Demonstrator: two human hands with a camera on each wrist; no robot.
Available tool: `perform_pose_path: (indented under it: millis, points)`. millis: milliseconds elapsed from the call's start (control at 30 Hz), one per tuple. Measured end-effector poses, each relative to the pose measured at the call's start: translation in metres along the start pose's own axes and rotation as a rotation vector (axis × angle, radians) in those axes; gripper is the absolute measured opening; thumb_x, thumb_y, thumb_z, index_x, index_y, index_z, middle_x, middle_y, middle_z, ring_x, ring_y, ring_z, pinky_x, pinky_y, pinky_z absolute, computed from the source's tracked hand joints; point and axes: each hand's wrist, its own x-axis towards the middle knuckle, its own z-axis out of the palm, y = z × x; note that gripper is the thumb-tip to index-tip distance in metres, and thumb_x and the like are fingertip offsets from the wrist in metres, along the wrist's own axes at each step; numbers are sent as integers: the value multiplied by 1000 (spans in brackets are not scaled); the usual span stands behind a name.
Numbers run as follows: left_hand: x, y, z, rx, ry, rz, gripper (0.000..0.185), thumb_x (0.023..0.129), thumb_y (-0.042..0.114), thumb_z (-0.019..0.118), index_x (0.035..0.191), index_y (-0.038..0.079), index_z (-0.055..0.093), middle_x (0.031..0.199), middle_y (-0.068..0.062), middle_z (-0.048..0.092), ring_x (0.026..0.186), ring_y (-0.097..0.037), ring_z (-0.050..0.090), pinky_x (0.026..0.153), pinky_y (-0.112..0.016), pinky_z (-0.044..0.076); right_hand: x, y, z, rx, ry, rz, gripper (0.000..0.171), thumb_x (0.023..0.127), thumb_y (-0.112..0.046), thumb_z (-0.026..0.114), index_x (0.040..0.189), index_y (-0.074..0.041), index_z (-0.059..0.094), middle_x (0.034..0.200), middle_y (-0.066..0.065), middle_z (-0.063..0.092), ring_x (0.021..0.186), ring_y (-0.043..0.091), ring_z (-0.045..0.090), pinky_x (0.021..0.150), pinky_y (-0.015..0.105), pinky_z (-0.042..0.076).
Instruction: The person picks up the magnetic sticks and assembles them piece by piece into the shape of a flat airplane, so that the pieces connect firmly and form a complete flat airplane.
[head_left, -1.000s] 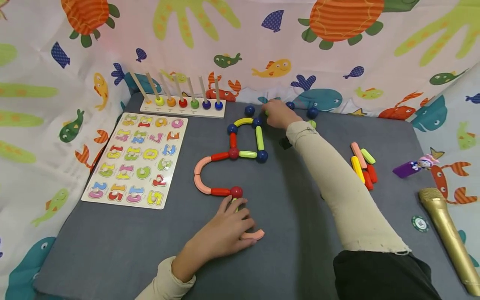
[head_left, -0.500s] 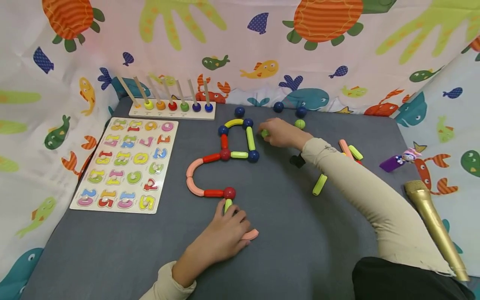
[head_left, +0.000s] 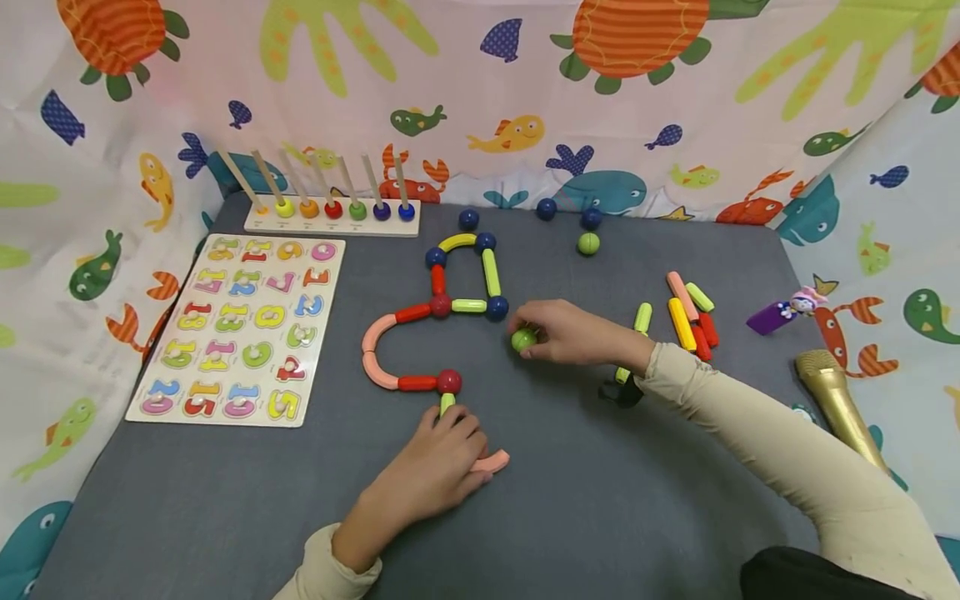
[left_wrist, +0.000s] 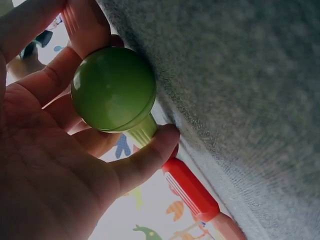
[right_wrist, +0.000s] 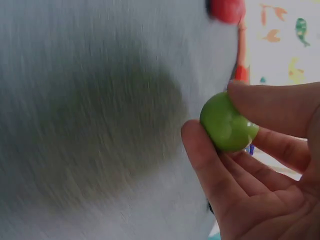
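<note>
**Both hands on magnetic stick-and-ball pieces, grey tabletop**

Left hand [head_left: 438,467]: near edge of the tabletop [head_left: 225,500], fingers curled over a green ball on a light-green stick [left_wrist: 142,131]; the wrist view shows that ball [left_wrist: 113,89] cupped in the palm. Stick runs up to the red ball [head_left: 449,381] at the chain's lower end. A pink curved piece [head_left: 491,461] pokes out from under the fingers.

Right hand [head_left: 577,333]: mid-tabletop, grip closed, thumb and fingertips pinching a loose green ball [head_left: 523,339], just right of the blue ball [head_left: 496,308] at the corner of the built loop.

Beyond: spare sticks [head_left: 686,315] to the right, number puzzle board [head_left: 240,325] to the left, peg rack [head_left: 330,212] and a few loose balls [head_left: 588,242] at the far edge. Gold microphone [head_left: 836,400] at far right.
</note>
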Motion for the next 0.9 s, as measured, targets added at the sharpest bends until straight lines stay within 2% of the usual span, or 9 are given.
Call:
perform_pose_path:
  millis: [167, 400, 600, 700, 800, 900]
  points:
    - [0, -1, 0, -32, 10, -3, 21, 97, 35, 82, 93, 16, 75, 102, 1, 66, 111, -23, 56, 95, -51, 46, -18, -4, 21, 148, -25, -15, 26, 98, -9, 79, 123, -4, 72, 111, -1, 70, 93, 18, 66, 86, 42, 57]
    - [1, 1, -1, -89, 10, -15, 24, 103, 35, 76, 90, 15, 71, 95, 1, 66, 105, -23, 56, 93, -51, 45, -36, -14, 50, 262, -140, -66, 26, 99, -13, 80, 124, -9, 72, 106, -4, 69, 90, 18, 62, 80, 36, 54]
    - [2, -1, -1, -85, 15, 17, 21, 98, 32, 82, 93, 16, 69, 97, 0, 67, 102, -24, 55, 90, -51, 44, -44, -24, 66, 258, -194, -137, 26, 98, -10, 80, 122, -10, 72, 107, -4, 67, 90, 20, 61, 80, 36, 54]
    - [2, -1, 0, -71, 20, 24, 22, 97, 32, 83, 93, 16, 69, 97, -1, 68, 101, -24, 55, 89, -52, 44, -46, -25, 72, 223, -190, -148, 27, 98, -12, 80, 123, -11, 72, 113, -6, 67, 95, 15, 60, 85, 36, 53]
    - [3, 0, -2, -56, -1, 17, 22, 96, 32, 84, 94, 15, 70, 98, -2, 68, 100, -24, 55, 91, -52, 44, -49, -24, 71, 215, -175, -127, 29, 98, -14, 80, 126, -11, 72, 119, -5, 68, 102, 13, 61, 91, 37, 53]
    - [4, 1, -2, -56, -23, 11, 21, 96, 33, 84, 97, 15, 72, 100, -2, 69, 102, -24, 56, 93, -53, 44, -56, -21, 62, 219, -130, -77, 33, 99, -16, 79, 130, -9, 71, 123, 0, 69, 107, 18, 63, 95, 42, 54]
